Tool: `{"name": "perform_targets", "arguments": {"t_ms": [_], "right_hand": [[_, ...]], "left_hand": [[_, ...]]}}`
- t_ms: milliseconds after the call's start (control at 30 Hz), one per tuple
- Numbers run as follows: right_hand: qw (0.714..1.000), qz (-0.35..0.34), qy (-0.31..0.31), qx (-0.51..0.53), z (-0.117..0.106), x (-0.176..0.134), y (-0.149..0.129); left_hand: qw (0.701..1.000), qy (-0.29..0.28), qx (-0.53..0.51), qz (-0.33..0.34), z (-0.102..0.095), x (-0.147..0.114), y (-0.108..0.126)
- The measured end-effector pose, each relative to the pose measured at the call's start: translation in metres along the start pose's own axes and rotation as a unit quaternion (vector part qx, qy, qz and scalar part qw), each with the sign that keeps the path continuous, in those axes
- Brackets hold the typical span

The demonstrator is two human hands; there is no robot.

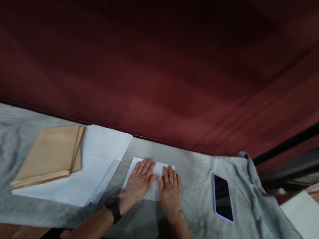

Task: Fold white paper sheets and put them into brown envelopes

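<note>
A small white sheet of paper (153,192), perhaps folded, lies flat on the grey cloth. My left hand (139,180) presses on its left part, palm down with fingers stretched out. On its right part rests my right hand (171,188), also flat with the fingers out. The two thumbs nearly meet over the middle of the sheet. Much of the paper is hidden under both hands. A black watch (113,209) is on my left wrist.
Left of my hands is a stack of large white paper (92,173), with brown envelopes (54,148) partly on top. A phone (223,197) in a lilac case lies to the right. The grey cloth (192,227) covers the table, and a dark red surface (165,77) stands behind it.
</note>
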State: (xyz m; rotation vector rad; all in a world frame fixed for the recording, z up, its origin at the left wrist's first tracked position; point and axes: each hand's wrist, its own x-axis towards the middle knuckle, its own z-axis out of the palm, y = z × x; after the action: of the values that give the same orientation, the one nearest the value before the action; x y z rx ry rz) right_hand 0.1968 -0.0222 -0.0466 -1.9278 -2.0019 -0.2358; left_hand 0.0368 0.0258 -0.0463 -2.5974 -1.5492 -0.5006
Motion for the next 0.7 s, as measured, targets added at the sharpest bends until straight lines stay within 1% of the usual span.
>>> {"name": "perform_targets", "arguments": {"t_ms": [133,333,467,567,633,700], "right_hand": [[1.000,0.010,0.003,-0.022,0.002,-0.002,0.007],[0.999,0.040,0.021,-0.028,0.005,-0.006,0.015],[0.997,0.065,0.018,-0.033,0.005,-0.010,0.025],[0.997,0.075,0.022,-0.029,0.004,-0.011,0.032],[0.998,0.053,0.021,-0.001,0.003,-0.011,0.033],[0.999,0.009,0.012,0.047,0.003,-0.010,0.029]], "left_hand": [[0.999,0.014,0.001,-0.029,-0.006,-0.005,-0.004],[0.999,0.011,-0.003,-0.034,-0.020,-0.017,0.000],[1.000,0.002,-0.013,0.008,-0.028,-0.023,0.004],[0.999,-0.010,-0.023,0.043,-0.030,-0.028,0.008],[0.997,-0.016,-0.033,0.064,-0.029,-0.032,0.012],[0.996,-0.020,-0.043,0.080,-0.029,-0.036,0.016]]}}
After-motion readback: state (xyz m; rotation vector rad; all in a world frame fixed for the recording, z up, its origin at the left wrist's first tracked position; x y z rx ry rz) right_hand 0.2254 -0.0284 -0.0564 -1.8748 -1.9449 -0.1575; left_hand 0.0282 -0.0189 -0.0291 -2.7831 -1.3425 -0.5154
